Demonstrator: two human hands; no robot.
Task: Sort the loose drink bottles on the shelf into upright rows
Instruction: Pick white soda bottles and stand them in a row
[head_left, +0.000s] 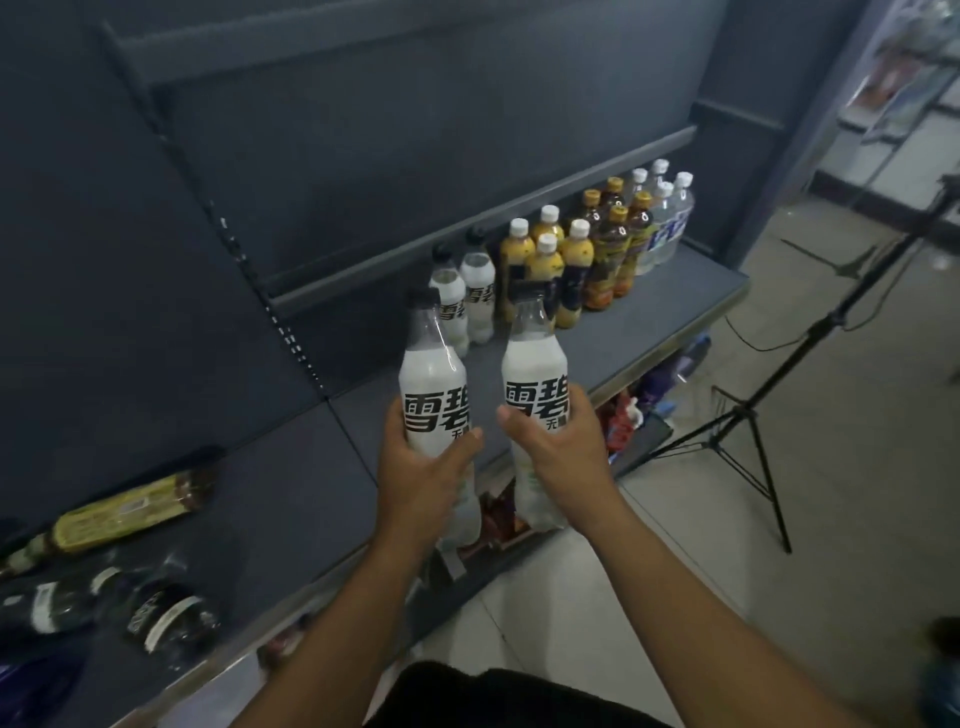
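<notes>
In left hand (423, 478), right hand (561, 447) — white bottles (434, 374) (535, 364), part-hidden.

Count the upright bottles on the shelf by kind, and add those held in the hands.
Standing white bottles, black caps: 2
Held white bottles, one in the left hand, one in the right hand: 2
Yellow bottles, white caps: 4
Brown bottles, yellow caps: 4
Clear bottles, white caps: 4
Total: 16

You can read 雪碧 in bold black, with a smaller 无 beneath, on the left white bottle (434, 376) and the right white bottle (535, 366).
</notes>
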